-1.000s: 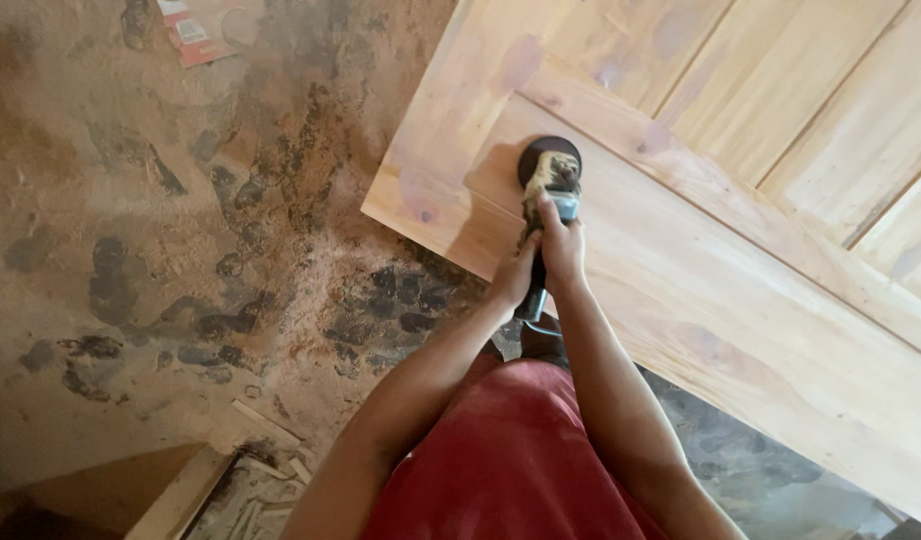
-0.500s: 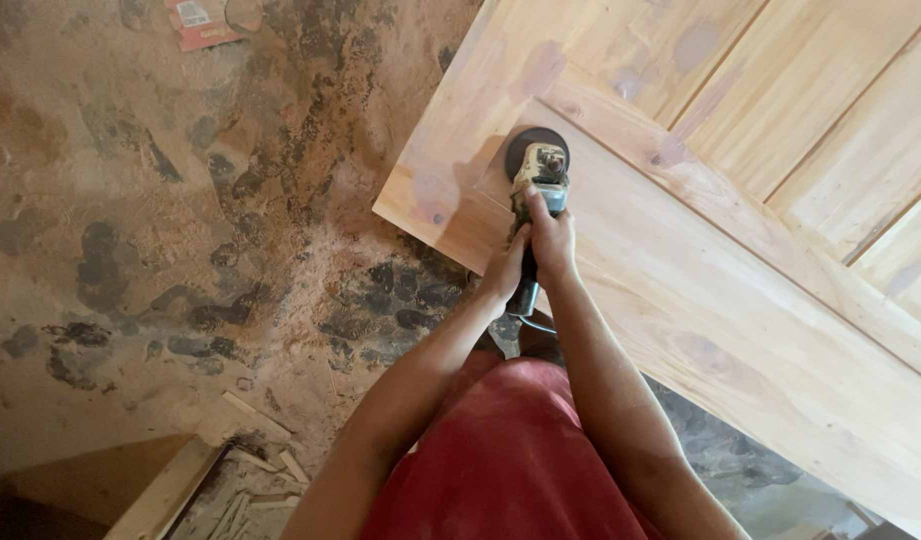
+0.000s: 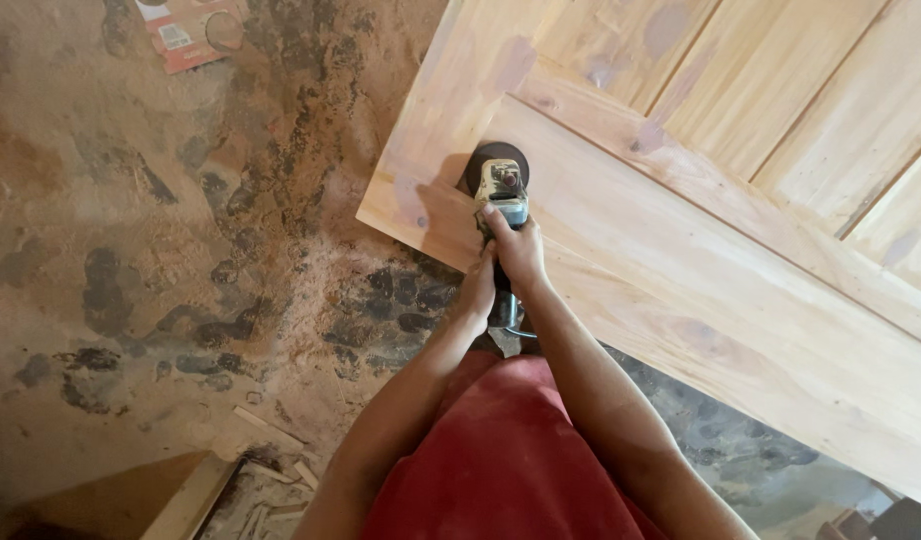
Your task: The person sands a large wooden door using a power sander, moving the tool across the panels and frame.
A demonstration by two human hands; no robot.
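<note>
A pale wooden door [image 3: 701, 250] lies flat, filling the right of the head view. A hand-held sander [image 3: 501, 185] with a round dark disc rests on the door's bottom rail, close to its near left corner. My right hand [image 3: 521, 250] grips the sander's body from behind, with a finger stretched forward along it. My left hand [image 3: 478, 290] holds the rear handle just beside it. A dark cord loops below the hands. My red garment [image 3: 506, 460] fills the bottom centre.
The floor [image 3: 161, 250] is bare earth and stone covered in sawdust. A red and white packet [image 3: 186, 30] lies at the top left. Wood offcuts [image 3: 271, 470] and a plank [image 3: 181, 495] sit at the bottom left.
Both hands have slid the sander left along the rail, toward the door's corner. The view has shifted slightly.
</note>
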